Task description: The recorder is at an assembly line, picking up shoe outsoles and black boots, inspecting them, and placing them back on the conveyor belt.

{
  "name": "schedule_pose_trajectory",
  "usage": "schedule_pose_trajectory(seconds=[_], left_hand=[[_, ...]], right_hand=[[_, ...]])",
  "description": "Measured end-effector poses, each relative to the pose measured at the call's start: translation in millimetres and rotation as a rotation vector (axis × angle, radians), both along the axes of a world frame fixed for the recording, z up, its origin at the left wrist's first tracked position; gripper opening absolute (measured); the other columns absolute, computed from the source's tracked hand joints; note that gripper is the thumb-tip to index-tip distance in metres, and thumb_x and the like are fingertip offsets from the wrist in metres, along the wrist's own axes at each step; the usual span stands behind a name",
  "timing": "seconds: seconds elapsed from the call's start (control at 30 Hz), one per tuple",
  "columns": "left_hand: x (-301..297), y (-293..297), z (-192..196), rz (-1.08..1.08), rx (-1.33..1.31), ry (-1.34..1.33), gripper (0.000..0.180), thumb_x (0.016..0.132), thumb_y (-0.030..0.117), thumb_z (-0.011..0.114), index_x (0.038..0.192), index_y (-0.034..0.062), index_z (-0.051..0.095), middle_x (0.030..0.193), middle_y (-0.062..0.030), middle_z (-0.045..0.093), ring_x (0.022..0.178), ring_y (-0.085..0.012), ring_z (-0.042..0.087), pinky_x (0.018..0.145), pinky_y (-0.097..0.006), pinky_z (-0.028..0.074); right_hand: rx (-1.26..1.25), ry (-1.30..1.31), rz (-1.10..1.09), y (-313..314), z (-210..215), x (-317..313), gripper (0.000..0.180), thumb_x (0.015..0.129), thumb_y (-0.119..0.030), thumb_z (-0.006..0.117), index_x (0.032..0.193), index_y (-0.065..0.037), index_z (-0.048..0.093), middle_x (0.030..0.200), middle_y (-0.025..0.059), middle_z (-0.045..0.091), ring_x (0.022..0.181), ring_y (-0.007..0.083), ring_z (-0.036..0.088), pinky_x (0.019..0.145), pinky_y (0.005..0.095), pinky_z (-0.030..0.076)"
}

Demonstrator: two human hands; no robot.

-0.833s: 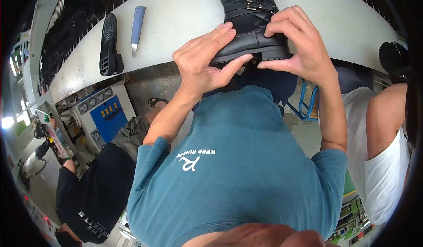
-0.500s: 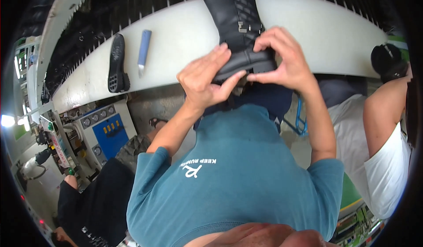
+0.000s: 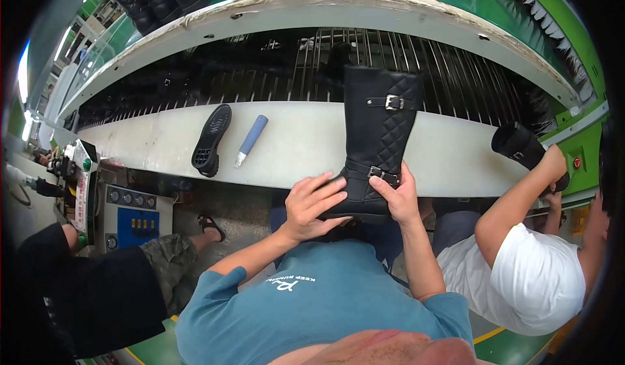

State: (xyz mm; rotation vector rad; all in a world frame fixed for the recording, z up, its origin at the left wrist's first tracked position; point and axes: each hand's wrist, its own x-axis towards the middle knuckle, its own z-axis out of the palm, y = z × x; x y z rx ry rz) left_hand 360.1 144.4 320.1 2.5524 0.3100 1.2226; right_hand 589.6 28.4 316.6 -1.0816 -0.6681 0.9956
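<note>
Black boot (image 3: 381, 127) is at the bench's (image 3: 286, 163) near edge, foot end toward the person. Left grip (image 3: 312, 205) holds the toe end, right grip (image 3: 400, 199) wraps the ankle, thumb by the lower buckle (image 3: 375, 172). Likely sole-heavy: stiff bottom, floppier shaft, smooth upper may slip. Best hold: ankle plus sole; 2 buckles could snag.

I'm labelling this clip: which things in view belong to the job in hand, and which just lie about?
In the job:
black boot, held by left hand and right hand

Seemingly lying about, untouched:
black sole
blue-handled tool
boots at upper left
</note>
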Motion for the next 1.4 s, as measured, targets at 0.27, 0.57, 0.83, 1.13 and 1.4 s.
schedule_pose_trajectory(seconds=[0.27, 0.57, 0.83, 1.13, 1.4], left_hand=[[-3, 46, 10, 0.203, -0.284, -0.267, 0.075, 0.083, 0.021, 0.096, 0.15, 0.0074, 0.066, 0.161, -0.0229, 0.064, 0.147, -0.045, 0.062, 0.121, -0.052, 0.049], [0, 63, -33, 0.329, -0.145, 0.093, 0.019, 0.09, 0.021, 0.089, 0.104, 0.0097, 0.084, 0.13, -0.0054, 0.081, 0.129, -0.03, 0.073, 0.114, -0.047, 0.053], [4, 65, -34, 0.294, -0.183, 0.072, 0.019, 0.09, 0.018, 0.088, 0.105, 0.0081, 0.083, 0.127, -0.0065, 0.082, 0.13, -0.0304, 0.073, 0.112, -0.048, 0.054], [9, 69, -34, 0.343, -0.15, 0.083, 0.02, 0.088, 0.019, 0.088, 0.104, 0.0093, 0.082, 0.124, -0.0041, 0.081, 0.125, -0.0294, 0.074, 0.108, -0.048, 0.057], [15, 68, -40, 0.343, -0.127, 0.058, 0.019, 0.088, 0.018, 0.087, 0.102, 0.0073, 0.08, 0.123, -0.0058, 0.079, 0.124, -0.0302, 0.072, 0.107, -0.048, 0.057]], right_hand=[[0.319, -0.289, -0.41, 14, 99, 37, 0.056, 0.1, -0.009, 0.089, 0.148, 0.001, 0.062, 0.124, 0.005, 0.076, 0.112, 0.0132, 0.072, 0.106, 0.0313, 0.056], [0.754, -0.756, -0.979, 232, 300, 82, 0.055, 0.109, -0.036, 0.073, 0.147, 0.003, 0.065, 0.135, 0.0164, 0.076, 0.116, 0.027, 0.076, 0.106, 0.0393, 0.059], [0.193, -1.396, -0.701, 363, 287, 204, 0.049, 0.11, -0.039, 0.073, 0.138, 0.001, 0.075, 0.136, 0.0259, 0.076, 0.129, 0.045, 0.072, 0.116, 0.047, 0.053], [0.289, -1.767, -0.073, 240, 94, 63, 0.056, 0.092, -0.042, 0.09, 0.138, -0.013, 0.076, 0.136, 0.0135, 0.078, 0.121, 0.0274, 0.077, 0.099, 0.0393, 0.062], [-0.773, -1.614, 0.25, 286, -42, 188, 0.13, 0.071, -0.058, 0.097, 0.178, -0.013, 0.037, 0.175, 0.0208, 0.049, 0.158, 0.0405, 0.052, 0.131, 0.053, 0.045]])
